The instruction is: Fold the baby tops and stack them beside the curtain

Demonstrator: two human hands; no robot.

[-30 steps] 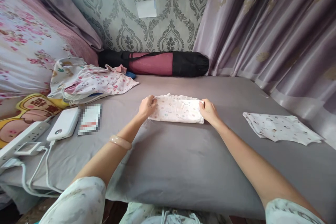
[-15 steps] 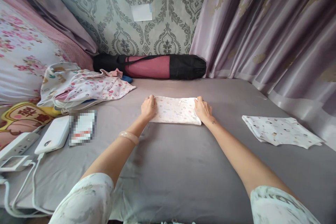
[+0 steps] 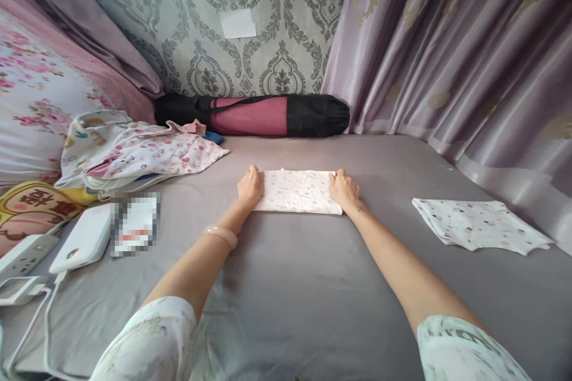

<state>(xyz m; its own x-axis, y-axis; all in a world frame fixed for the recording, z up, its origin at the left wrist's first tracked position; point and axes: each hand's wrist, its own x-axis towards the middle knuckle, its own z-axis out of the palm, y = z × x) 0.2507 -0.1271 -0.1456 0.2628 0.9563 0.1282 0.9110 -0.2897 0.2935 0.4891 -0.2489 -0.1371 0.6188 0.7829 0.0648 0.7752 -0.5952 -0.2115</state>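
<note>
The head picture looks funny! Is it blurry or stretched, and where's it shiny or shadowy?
Head view: big squares hide the small item at left; folded cloth looks pale but fairly sharp; curtains at right shine in streaks; a soft shadow darkens the sheet beside the left forearm; edges look stretched.

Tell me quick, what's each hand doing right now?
Left hand: closed on the left end of the white patterned folded cloth.
Right hand: closed on its right end.
</note>
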